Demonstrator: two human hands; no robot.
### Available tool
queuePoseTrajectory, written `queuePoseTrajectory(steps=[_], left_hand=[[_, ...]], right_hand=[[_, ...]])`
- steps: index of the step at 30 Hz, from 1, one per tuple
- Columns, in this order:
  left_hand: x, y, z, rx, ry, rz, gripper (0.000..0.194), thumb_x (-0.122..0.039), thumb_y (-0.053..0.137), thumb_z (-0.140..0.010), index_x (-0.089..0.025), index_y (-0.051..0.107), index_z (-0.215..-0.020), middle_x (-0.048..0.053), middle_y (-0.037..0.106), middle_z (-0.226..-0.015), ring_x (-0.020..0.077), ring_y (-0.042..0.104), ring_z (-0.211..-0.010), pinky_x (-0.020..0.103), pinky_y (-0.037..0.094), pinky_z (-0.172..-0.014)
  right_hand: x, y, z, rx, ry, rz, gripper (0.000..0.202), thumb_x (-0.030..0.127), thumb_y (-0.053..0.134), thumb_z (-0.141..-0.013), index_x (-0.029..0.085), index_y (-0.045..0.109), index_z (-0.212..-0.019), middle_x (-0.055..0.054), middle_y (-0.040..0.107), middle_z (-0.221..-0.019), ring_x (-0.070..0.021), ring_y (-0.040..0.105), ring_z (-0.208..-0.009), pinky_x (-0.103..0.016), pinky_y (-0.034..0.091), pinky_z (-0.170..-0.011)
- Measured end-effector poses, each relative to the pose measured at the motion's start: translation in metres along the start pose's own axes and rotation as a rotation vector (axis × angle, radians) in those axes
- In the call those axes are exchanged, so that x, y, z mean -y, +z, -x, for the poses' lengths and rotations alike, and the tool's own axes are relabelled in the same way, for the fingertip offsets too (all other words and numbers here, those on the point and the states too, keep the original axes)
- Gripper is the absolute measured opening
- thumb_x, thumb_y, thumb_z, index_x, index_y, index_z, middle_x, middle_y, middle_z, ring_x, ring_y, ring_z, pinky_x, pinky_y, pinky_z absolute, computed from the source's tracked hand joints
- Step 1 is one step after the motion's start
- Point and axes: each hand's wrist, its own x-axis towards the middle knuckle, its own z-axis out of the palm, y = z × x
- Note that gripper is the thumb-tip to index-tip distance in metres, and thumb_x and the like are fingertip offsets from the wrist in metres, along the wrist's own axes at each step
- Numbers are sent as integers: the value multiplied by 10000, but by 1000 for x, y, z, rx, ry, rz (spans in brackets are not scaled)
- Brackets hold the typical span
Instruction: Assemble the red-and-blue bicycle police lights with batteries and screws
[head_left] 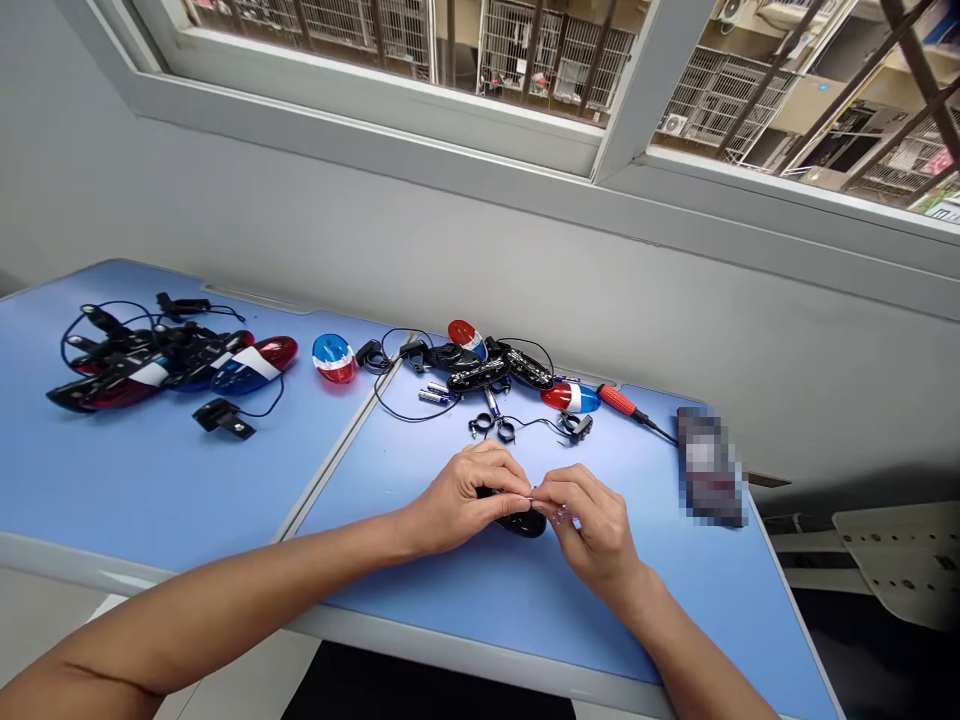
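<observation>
A glossy black oval housing (527,523) lies on the table, partly covered by my hands. My left hand (480,490) rests over its left part, thumb and forefinger pinched together at the top. My right hand (596,525) meets those fingertips from the right, also closed in a pinch. Whatever tiny thing is between the fingertips is too small to make out. A small clear, purplish piece (561,514) shows under the curled fingers of my right hand. Just behind are black ring clamps (493,428) and a black switch (577,428) on a thin cable.
Behind my hands lie black housings (478,375), red-and-blue covers (571,398), batteries (435,394) and a red-handled screwdriver (616,401). A blurred flat object (711,468) lies at the right edge. Assembled red-and-blue bicycle lights (255,365) with cables are piled on the left table.
</observation>
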Motion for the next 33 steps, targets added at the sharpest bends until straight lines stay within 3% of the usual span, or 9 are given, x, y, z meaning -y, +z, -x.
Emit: queuePoseTrajectory(steps=[3, 6, 8, 11, 16, 24, 33], left_hand=[[2, -4, 1, 29, 26, -141, 164, -312, 661, -895, -221, 724, -1015, 53, 717, -957, 220, 579, -956, 399, 403, -911], [6, -9, 1, 100, 57, -319, 412, -355, 776, -784, -214, 655, -1152, 74, 692, -1087, 267, 547, -1058, 438, 361, -957], [9, -12, 1, 156, 61, -370, 498, -401, 808, -743, -213, 635, -1171, 74, 680, -1115, 275, 542, -1076, 441, 346, -971], [11, -13, 2, 198, 55, -378, 500, -438, 809, -736, -205, 632, -1141, 62, 686, -1075, 258, 561, -1047, 428, 337, -980], [11, -12, 3, 208, 47, -390, 443, -447, 797, -752, -195, 648, -1084, 52, 694, -1025, 250, 587, -1013, 425, 325, -982], [13, -12, 2, 192, 45, -394, 443, -537, 741, -779, -205, 670, -1064, 57, 706, -998, 242, 595, -971, 391, 342, -917], [15, -11, 4, 184, 64, -407, 473, -574, 724, -775, -205, 682, -1067, 58, 701, -1005, 241, 588, -968, 372, 344, -882]], right_hand=[[-2, -9, -1, 36, 33, 48, 212, 40, 462, -900, 198, 603, -914, -49, 645, -807, -159, 598, -753, -272, 478, -637], [-2, -22, 2, 197, 91, 150, 217, 55, 437, -923, 206, 592, -899, -43, 655, -841, -144, 608, -771, -247, 465, -632], [0, -28, 5, 313, 103, 212, 225, 59, 425, -932, 208, 591, -902, -36, 663, -858, -131, 612, -772, -225, 444, -605], [7, -29, 9, 386, 66, 287, 234, 57, 411, -936, 207, 587, -896, -28, 660, -842, -124, 601, -758, -211, 375, -530], [13, -23, 9, 429, 4, 415, 226, 62, 406, -947, 191, 578, -877, -28, 633, -807, -117, 537, -681, -227, 248, -450], [15, -23, 5, 448, -76, 520, 311, -32, 351, -894, 186, 566, -839, -34, 616, -791, -137, 496, -691, -238, 270, -454], [14, -16, 5, 441, -91, 448, 268, 57, 416, -946, 193, 626, -850, -20, 637, -758, -120, 526, -667, -235, 261, -435]])
